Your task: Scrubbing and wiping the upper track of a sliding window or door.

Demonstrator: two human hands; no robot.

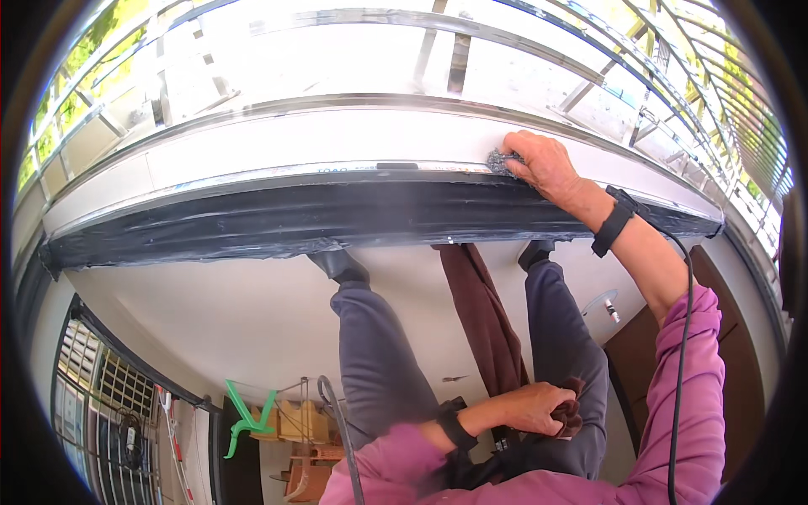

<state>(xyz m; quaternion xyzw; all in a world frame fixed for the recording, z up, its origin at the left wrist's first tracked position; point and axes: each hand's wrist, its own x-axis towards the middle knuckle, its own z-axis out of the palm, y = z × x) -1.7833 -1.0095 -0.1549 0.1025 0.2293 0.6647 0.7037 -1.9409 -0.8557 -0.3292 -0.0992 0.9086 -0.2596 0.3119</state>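
Note:
My right hand [536, 163] grips a grey metal scouring pad [502, 161] and presses it on the strip with writing at the inner edge of the white sill [315, 142]. Along the sill's near side runs a frame covered with black plastic film [303, 214]. Low in the view, near my lap, my left hand [548, 409] is closed on a bunched dark brown cloth [569, 410]. A longer brown cloth [483, 309] hangs between my legs from the black frame. Black straps circle both wrists.
Metal bars [461, 60] enclose the space beyond the sill. At lower left are a grilled window [107, 404], a green plastic hanger [246, 416] and yellow baskets [303, 421]. A black cable [683, 353] runs along my right arm, and a brown door panel [719, 341] stands at right.

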